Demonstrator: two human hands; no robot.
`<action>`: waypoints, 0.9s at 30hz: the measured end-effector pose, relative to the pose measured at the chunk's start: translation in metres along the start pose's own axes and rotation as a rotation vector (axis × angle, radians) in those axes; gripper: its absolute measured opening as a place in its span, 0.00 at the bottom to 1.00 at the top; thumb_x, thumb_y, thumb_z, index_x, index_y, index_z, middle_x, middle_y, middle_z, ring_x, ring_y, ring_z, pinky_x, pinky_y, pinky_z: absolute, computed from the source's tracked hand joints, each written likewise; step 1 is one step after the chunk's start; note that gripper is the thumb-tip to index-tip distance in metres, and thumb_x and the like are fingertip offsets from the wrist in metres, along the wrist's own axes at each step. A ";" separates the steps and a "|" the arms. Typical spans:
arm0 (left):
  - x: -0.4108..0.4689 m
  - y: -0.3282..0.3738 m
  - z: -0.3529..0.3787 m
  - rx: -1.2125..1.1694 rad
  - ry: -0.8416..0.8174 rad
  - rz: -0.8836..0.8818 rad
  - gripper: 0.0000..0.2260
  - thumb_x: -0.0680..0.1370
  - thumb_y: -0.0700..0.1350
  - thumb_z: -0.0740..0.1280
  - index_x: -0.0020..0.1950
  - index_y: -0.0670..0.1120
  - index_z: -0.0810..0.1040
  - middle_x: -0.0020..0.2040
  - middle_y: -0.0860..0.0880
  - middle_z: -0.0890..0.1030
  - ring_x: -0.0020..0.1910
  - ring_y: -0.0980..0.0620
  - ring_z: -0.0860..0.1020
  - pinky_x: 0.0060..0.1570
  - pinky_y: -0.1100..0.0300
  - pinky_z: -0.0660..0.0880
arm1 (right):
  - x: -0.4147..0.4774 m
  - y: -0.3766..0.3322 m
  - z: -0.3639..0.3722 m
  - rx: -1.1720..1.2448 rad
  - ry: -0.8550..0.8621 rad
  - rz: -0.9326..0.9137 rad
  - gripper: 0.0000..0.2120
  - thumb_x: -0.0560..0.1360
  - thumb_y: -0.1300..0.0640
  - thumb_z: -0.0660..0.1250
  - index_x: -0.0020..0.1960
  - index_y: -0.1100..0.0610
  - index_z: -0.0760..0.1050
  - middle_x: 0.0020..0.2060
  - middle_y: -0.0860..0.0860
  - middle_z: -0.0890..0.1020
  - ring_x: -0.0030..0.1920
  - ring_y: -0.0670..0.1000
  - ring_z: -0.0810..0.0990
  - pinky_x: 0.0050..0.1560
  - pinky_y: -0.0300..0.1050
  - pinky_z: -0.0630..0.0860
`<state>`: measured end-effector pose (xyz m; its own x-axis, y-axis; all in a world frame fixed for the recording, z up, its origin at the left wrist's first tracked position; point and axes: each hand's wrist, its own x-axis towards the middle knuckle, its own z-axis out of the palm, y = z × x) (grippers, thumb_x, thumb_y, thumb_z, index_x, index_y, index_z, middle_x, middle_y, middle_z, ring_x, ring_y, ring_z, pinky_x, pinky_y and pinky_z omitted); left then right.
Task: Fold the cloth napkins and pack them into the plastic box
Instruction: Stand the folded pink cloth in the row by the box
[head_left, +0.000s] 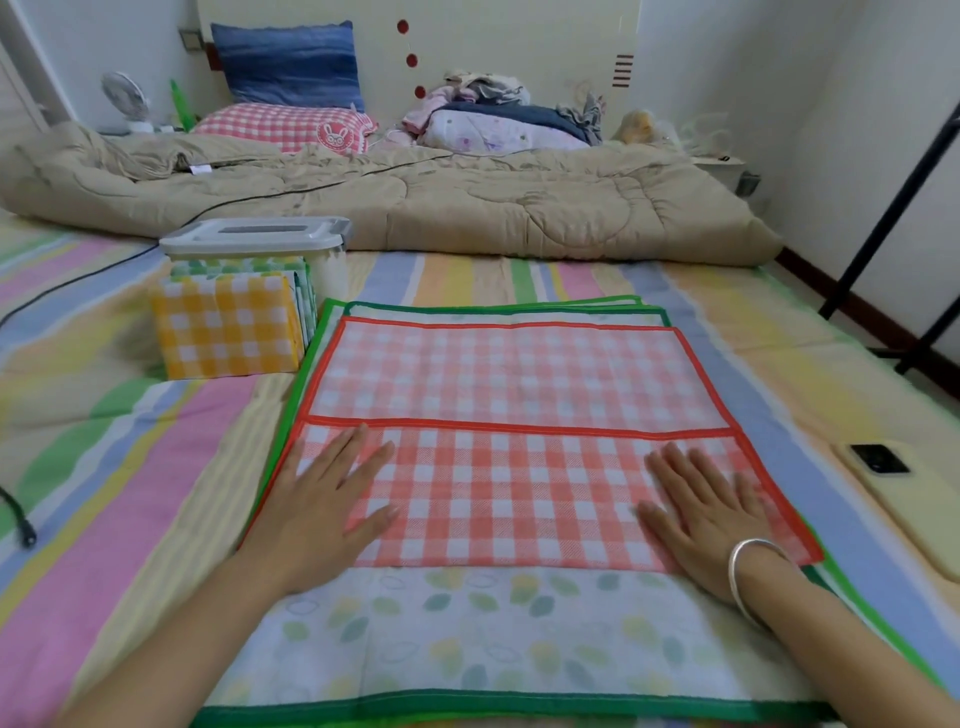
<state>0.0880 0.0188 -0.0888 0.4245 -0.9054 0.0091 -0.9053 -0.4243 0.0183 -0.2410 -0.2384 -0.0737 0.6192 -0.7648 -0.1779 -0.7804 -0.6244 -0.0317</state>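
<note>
On the bed (130, 467), I press my left hand (322, 509) and right hand (711, 525) flat, fingers straight, on the folded red-checked napkin (519, 379).

Striped bedsheet (130, 467), beige quilt (415, 208) bunched behind, blue pillow (291, 62) above pink checked pillow (270, 127), phone (904, 499) right, black cable (25, 535) left.

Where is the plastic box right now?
In the head view the plastic box stands far left on the bed, behind the yellow checked folded napkin and before the beige quilt.
</note>
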 end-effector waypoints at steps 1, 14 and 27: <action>0.000 0.001 -0.001 -0.007 -0.013 -0.004 0.38 0.71 0.76 0.27 0.79 0.64 0.39 0.80 0.55 0.35 0.77 0.59 0.32 0.76 0.45 0.33 | 0.001 0.000 0.000 0.003 -0.002 -0.004 0.52 0.55 0.22 0.19 0.77 0.40 0.33 0.75 0.39 0.33 0.75 0.44 0.30 0.75 0.55 0.33; 0.037 0.024 -0.060 -0.006 0.050 -0.023 0.26 0.78 0.66 0.59 0.72 0.55 0.69 0.70 0.53 0.72 0.69 0.51 0.69 0.71 0.54 0.64 | 0.021 -0.021 -0.035 0.020 0.265 0.022 0.21 0.81 0.43 0.54 0.71 0.48 0.67 0.70 0.50 0.70 0.70 0.54 0.66 0.71 0.49 0.60; 0.070 0.004 -0.027 -0.070 0.104 -0.011 0.36 0.71 0.74 0.46 0.71 0.59 0.72 0.65 0.57 0.73 0.65 0.53 0.71 0.66 0.52 0.65 | 0.073 -0.023 -0.031 -0.042 0.191 0.018 0.23 0.78 0.35 0.54 0.68 0.45 0.67 0.67 0.48 0.69 0.68 0.53 0.66 0.74 0.51 0.56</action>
<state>0.1144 -0.0459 -0.0607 0.4371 -0.8924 0.1123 -0.8989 -0.4291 0.0892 -0.1758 -0.2846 -0.0555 0.6137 -0.7895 0.0120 -0.7895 -0.6136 0.0120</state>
